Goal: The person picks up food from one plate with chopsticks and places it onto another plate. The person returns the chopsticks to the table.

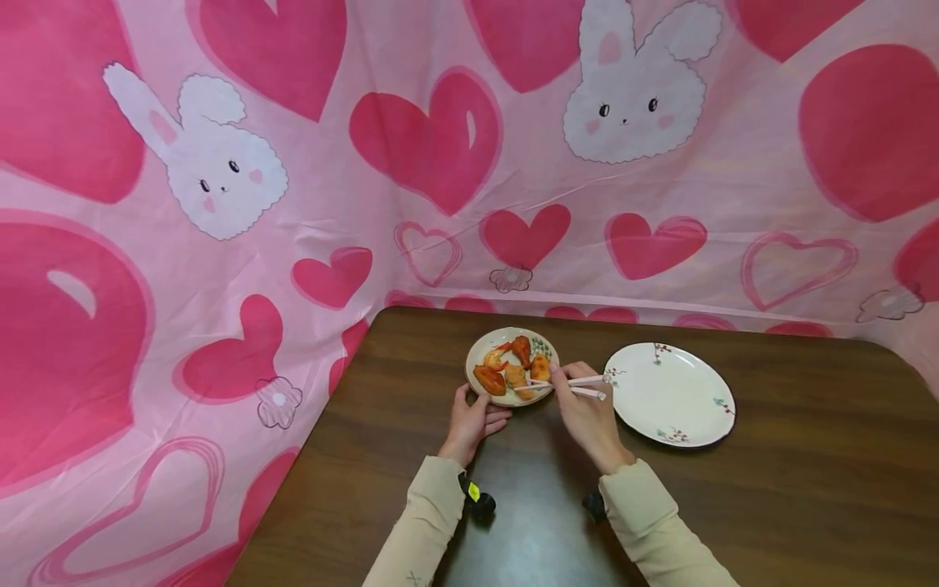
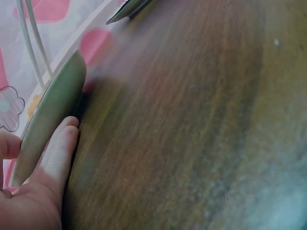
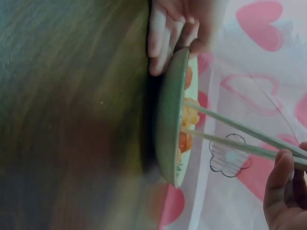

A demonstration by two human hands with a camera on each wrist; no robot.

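A small round plate (image 1: 480,352) holds several pieces of food, among them an orange-brown wing-shaped piece (image 1: 489,380), a shrimp (image 1: 495,357) and a golden fried piece (image 1: 517,378). My left hand (image 1: 473,424) grips its near-left edge, the thumb at the rim and the fingers low along the underside, as the left wrist view shows. Between the fingers of my right hand (image 1: 587,412) a pair of pale chopsticks (image 3: 240,126) is pinched. Their tips stand apart and reach over the rim to the golden fried piece, one on either side of it in the right wrist view.
To the right of my right hand lies a large white oval plate (image 1: 667,395) with small flower sprigs. Both plates are on a dark wooden table (image 1: 822,456). A pink cloth (image 1: 433,236) with hearts and rabbits hangs behind and along the left side.
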